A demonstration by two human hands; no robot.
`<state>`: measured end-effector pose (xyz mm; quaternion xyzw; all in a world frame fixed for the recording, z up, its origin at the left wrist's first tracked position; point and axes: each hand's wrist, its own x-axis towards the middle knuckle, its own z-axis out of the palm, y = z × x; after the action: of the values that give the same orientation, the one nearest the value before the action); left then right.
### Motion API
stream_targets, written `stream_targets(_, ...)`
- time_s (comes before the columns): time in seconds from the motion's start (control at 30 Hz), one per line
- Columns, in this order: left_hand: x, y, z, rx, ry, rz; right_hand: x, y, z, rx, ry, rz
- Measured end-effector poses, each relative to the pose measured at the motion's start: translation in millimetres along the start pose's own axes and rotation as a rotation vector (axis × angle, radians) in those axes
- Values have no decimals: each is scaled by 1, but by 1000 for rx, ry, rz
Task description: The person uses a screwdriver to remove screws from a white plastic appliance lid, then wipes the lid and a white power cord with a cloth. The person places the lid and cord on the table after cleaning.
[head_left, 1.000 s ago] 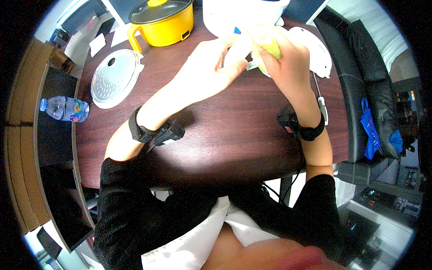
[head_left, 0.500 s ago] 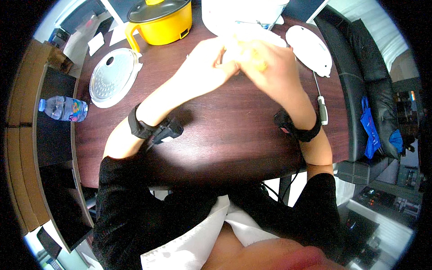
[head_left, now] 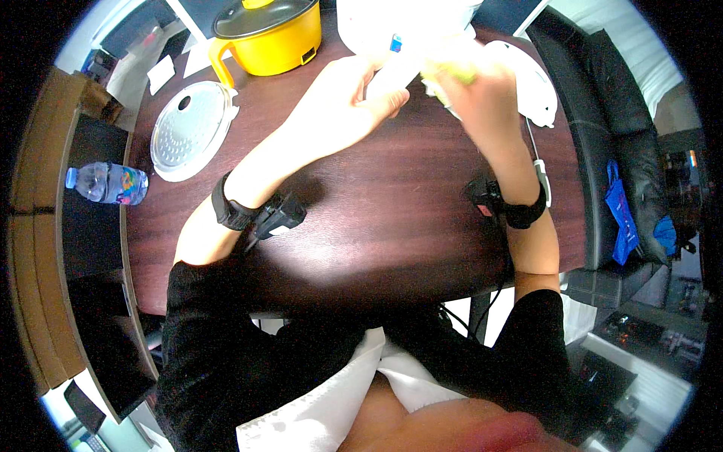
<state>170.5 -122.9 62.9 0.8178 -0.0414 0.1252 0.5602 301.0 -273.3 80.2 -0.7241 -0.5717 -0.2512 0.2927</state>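
Near the table's far edge, my left hand (head_left: 343, 98) is closed around a pale white item (head_left: 392, 75) with a small blue top (head_left: 395, 43); overexposure hides its shape. Just right of it, my right hand (head_left: 482, 94) is closed on a yellow-green, sponge-like thing (head_left: 454, 74), blurred by motion. Behind both hands stands a white appliance (head_left: 369, 22), cut off by the picture's top. A white lid-like piece (head_left: 533, 90) lies partly behind my right hand.
Yellow pot with dark lid (head_left: 267, 47) at back left; perforated translucent disc (head_left: 184, 147) below it. Water bottle (head_left: 113, 183) at the left edge; screwdriver-like tool (head_left: 542, 188) on the right. Brown table (head_left: 361, 203), black couch (head_left: 610, 120) beside it, blue bag (head_left: 621, 226).
My right hand moved left toward my left hand, then back up and right. My left hand shifted slightly; the blue top, washed out half a second ago, shows again.
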Motion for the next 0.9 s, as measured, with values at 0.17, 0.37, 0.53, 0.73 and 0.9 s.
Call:
stream_targets(0.17, -2, 13, 7, -155, -24, 32, 4, 26, -4, -11, 211, 85)
stream_targets(0.37, 4, 12, 1, -475, 29, -83, -4, 22, 1, 139, 352, 153)
stream_targets(0.53, 3, 7, 8, -736, 49, -215, -6, -10, 11, 233, 229, 230)
stream_targets(0.73, -1, 7, 6, -948, 17, -316, -12, -35, 14, 271, 146, -57)
stream_targets(0.9, -1, 9, 6, -945, -32, -348, -5, -10, 8, 132, 170, 63)
